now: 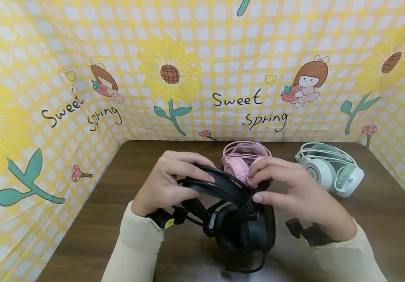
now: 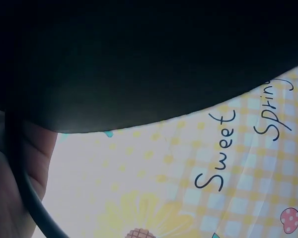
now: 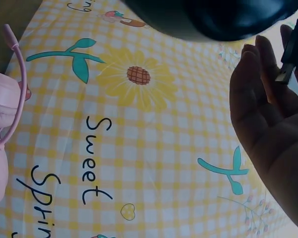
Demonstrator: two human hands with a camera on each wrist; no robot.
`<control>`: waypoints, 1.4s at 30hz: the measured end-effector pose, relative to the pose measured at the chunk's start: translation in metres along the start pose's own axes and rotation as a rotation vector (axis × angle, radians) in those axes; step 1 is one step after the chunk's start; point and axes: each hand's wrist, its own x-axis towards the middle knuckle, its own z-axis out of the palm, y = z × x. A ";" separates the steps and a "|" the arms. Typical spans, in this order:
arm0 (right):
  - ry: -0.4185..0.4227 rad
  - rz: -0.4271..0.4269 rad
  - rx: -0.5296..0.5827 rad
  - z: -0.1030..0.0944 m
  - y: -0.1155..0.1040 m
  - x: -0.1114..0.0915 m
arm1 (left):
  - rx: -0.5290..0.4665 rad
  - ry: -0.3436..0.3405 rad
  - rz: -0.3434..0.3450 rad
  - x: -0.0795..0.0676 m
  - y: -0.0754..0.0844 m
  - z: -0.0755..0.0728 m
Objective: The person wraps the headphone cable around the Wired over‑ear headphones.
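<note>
A black over-ear headset [image 1: 244, 231] is tilted above the table's middle. My left hand [image 1: 172, 182] grips its headband at the left end, thumb below and fingers on top. In the left wrist view, the dark headset [image 2: 139, 74] fills the upper part, beside a bit of the left palm [image 2: 27, 183]. My right hand [image 1: 294, 188] pinches the headset's black cable [image 1: 250, 201] by the right end of the headband. In the right wrist view, the cable's USB plug [image 3: 286, 72] shows at the fingers. A thin microphone boom [image 1: 250, 271] curves out under the ear cup.
Behind the hands, a pink headset [image 1: 235, 166] lies on the brown wooden table [image 1: 107, 231]. A mint-green and white headset [image 1: 320, 172] lies at the back right. A yellow checked cloth [image 1: 216, 58] with sunflowers surrounds the table on the back and sides.
</note>
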 end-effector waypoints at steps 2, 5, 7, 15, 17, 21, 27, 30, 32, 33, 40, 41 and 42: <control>0.009 0.010 -0.007 0.003 0.000 0.001 | 0.025 0.034 -0.006 -0.001 0.000 -0.003; 0.012 0.023 -0.039 0.008 0.001 0.003 | 0.049 0.088 -0.020 -0.004 0.000 -0.007; 0.007 0.040 -0.055 0.012 0.001 0.004 | 0.055 0.121 -0.029 -0.005 0.001 -0.009; -0.098 0.113 -0.103 0.018 0.004 0.003 | 0.071 0.197 -0.070 -0.009 0.002 -0.018; -0.113 0.128 -0.115 0.019 0.004 0.003 | 0.079 0.206 -0.074 -0.009 0.002 -0.019; -0.164 0.191 -0.114 0.019 0.003 0.004 | 0.091 0.226 -0.090 -0.010 0.003 -0.021; -0.250 0.346 -0.149 0.022 0.000 0.003 | 0.097 0.230 -0.117 -0.013 0.002 -0.024; -0.265 0.370 -0.174 0.022 0.000 0.004 | 0.102 0.221 -0.124 -0.013 0.003 -0.025; -0.258 0.360 -0.188 0.022 0.000 0.005 | 0.102 0.220 -0.133 -0.013 0.002 -0.026; -0.251 0.351 -0.193 0.022 0.001 0.005 | 0.102 0.221 -0.140 -0.013 0.002 -0.027; -0.182 0.294 -0.152 0.026 0.016 0.003 | 0.076 0.209 -0.236 -0.018 -0.002 -0.029; -0.180 0.295 -0.144 0.026 0.018 0.003 | 0.080 0.200 -0.257 -0.020 -0.003 -0.029; -0.180 0.299 -0.133 0.027 0.020 0.002 | 0.089 0.188 -0.279 -0.021 -0.005 -0.029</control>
